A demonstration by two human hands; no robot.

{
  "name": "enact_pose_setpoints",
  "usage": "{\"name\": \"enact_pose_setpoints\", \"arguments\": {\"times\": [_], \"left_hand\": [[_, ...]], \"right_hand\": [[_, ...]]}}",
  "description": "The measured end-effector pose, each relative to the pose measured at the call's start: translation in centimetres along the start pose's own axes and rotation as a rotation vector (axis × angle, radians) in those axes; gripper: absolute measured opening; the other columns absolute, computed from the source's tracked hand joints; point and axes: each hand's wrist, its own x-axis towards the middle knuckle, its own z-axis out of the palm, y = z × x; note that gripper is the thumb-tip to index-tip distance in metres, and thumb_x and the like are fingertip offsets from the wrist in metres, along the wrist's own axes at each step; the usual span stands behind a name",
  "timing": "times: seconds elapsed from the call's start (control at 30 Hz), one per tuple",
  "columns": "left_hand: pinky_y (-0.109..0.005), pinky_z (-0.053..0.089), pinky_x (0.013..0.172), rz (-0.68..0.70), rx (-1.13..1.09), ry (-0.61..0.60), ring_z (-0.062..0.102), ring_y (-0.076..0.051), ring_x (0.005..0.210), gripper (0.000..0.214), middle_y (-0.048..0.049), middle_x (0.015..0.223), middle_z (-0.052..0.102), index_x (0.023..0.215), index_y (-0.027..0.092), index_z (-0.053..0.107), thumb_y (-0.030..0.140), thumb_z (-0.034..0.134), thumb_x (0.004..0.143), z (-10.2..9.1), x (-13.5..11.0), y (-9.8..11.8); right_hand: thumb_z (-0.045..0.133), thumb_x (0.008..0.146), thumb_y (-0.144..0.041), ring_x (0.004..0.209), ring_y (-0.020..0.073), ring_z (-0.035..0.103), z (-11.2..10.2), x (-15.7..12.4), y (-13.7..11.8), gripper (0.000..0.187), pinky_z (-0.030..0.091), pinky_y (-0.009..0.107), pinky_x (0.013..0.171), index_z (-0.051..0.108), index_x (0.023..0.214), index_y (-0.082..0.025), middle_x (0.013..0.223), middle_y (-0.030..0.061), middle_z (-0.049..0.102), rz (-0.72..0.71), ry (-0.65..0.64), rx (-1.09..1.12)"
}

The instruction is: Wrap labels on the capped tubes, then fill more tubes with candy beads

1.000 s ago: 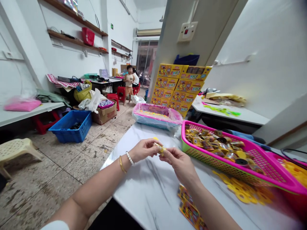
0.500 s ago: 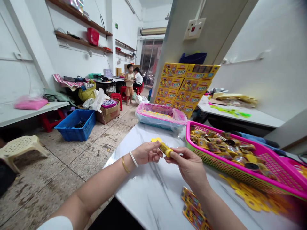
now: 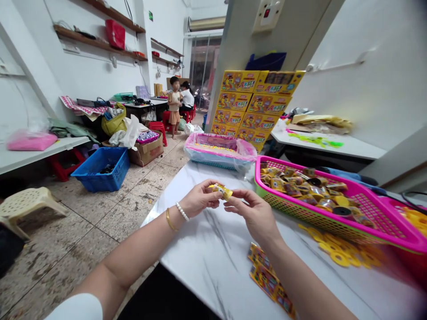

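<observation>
A small yellow cylinder [image 3: 223, 191] with a printed wrap is held above the marble-patterned table. My left hand [image 3: 200, 195], wearing a pearl bracelet and a gold bangle, has thumb and fingers closed around its left part. At its right end, the thumb and fingertips of my right hand [image 3: 253, 211] are pinched close together, gripping the rim. Below my right forearm lie several printed yellow labels [image 3: 265, 275] on the table. Similar wrapped cylinders fill the pink and green basket [image 3: 373, 209] on the right, and flat yellow rings [image 3: 340, 255] lie in front of it.
A plastic-lined pink and blue basket [image 3: 213, 162] stands at the table's far edge. Behind it rise stacked yellow boxes [image 3: 236, 101]. On the floor to the left are a blue crate [image 3: 100, 175] and a cream stool [image 3: 30, 202]. Two people [image 3: 174, 104] are in the background.
The view has shifted slightly. The cylinder has turned in my fingers, its printed side now showing more, and the yellow flower-like piece at its far end is now mostly hidden by my left hand.
</observation>
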Motion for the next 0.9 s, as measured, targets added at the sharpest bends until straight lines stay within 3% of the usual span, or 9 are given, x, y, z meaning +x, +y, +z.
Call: {"name": "enact_pose_setpoints", "arguments": {"times": [0.13,0.23,0.3,0.47,0.57,0.63,0.7,0.8,0.9], "left_hand": [[-0.022,0.039,0.057,0.004,0.110,-0.001,0.057,-0.007,0.057,0.058,0.0002,0.077,0.064,0.102,0.015,0.063,0.048,0.088,0.062,-0.3,0.2,-0.2],[-0.023,0.040,0.058,-0.002,0.168,0.063,0.057,-0.008,0.058,0.058,-0.0016,0.077,0.065,0.096,0.012,0.065,0.055,0.085,0.061,-0.6,0.4,-0.5],[-0.024,0.041,0.061,0.035,0.200,0.091,0.056,-0.008,0.060,0.056,-0.0017,0.077,0.064,0.092,0.011,0.067,0.054,0.086,0.060,-0.6,0.4,-0.7],[-0.026,0.043,0.067,0.164,0.357,0.054,0.053,-0.009,0.064,0.048,-0.0014,0.074,0.063,0.089,0.011,0.070,0.054,0.080,0.068,0.0,0.0,-0.8],[-0.025,0.043,0.066,0.205,0.401,0.045,0.053,-0.009,0.065,0.050,-0.0011,0.073,0.062,0.089,0.012,0.068,0.058,0.076,0.071,0.3,-0.1,-0.8],[-0.024,0.042,0.062,0.176,0.384,0.042,0.054,-0.009,0.062,0.054,0.0001,0.072,0.060,0.093,0.013,0.064,0.062,0.074,0.072,0.3,0.0,-1.0],[-0.023,0.040,0.056,0.113,0.357,0.044,0.054,-0.009,0.056,0.059,0.0019,0.068,0.058,0.095,0.014,0.059,0.066,0.073,0.070,0.1,0.2,-1.1],[-0.021,0.032,0.048,0.008,0.301,0.030,0.044,-0.006,0.047,0.059,0.0053,0.058,0.052,0.084,0.016,0.056,0.067,0.076,0.065,-0.3,0.4,-1.1],[-0.021,0.019,0.043,-0.077,0.269,0.010,0.031,-0.004,0.041,0.056,0.0080,0.047,0.041,0.071,0.018,0.051,0.067,0.076,0.064,-0.5,0.5,-1.1]], "right_hand": [[0.087,0.063,-0.046,0.071,0.0196,0.072,-0.1,-0.1,0.0,0.044,0.063,0.035,0.069,0.069,0.090,-0.017,0.084,0.0049,0.073,-0.081,-0.015,-0.145],[0.084,0.067,-0.047,0.078,0.0192,0.072,-0.2,-0.2,0.2,0.041,0.062,0.034,0.074,0.070,0.094,-0.019,0.094,0.0075,0.073,-0.243,0.000,-0.262],[0.083,0.068,-0.047,0.080,0.0192,0.072,-0.2,-0.2,0.4,0.039,0.061,0.034,0.076,0.071,0.093,-0.019,0.097,0.0078,0.074,-0.276,-0.006,-0.294],[0.091,0.054,-0.044,0.070,0.0220,0.073,0.0,-0.4,0.7,0.046,0.063,0.038,0.072,0.070,0.084,-0.015,0.076,0.0073,0.075,0.064,-0.002,-0.095],[0.091,0.055,-0.046,0.069,0.0225,0.073,0.3,-0.6,0.9,0.047,0.063,0.039,0.073,0.070,0.082,-0.014,0.074,0.0078,0.075,0.115,-0.008,-0.037],[0.086,0.063,-0.047,0.070,0.0219,0.073,0.4,-0.7,1.0,0.041,0.063,0.038,0.072,0.070,0.084,-0.015,0.075,0.0078,0.075,-0.003,-0.002,-0.150],[0.078,0.074,-0.044,0.073,0.0208,0.072,0.4,-0.8,1.1,0.031,0.062,0.036,0.071,0.070,0.089,-0.017,0.081,0.0072,0.075,-0.215,0.010,-0.325],[0.069,0.082,-0.031,0.075,0.0186,0.071,0.2,-1.0,1.1,0.015,0.062,0.032,0.071,0.068,0.094,-0.022,0.088,0.0047,0.073,-0.545,-0.011,-0.524],[0.064,0.084,-0.022,0.070,0.0180,0.069,0.1,-1.2,1.1,0.008,0.061,0.031,0.068,0.066,0.092,-0.025,0.086,0.0033,0.070,-0.734,-0.064,-0.601]]}}
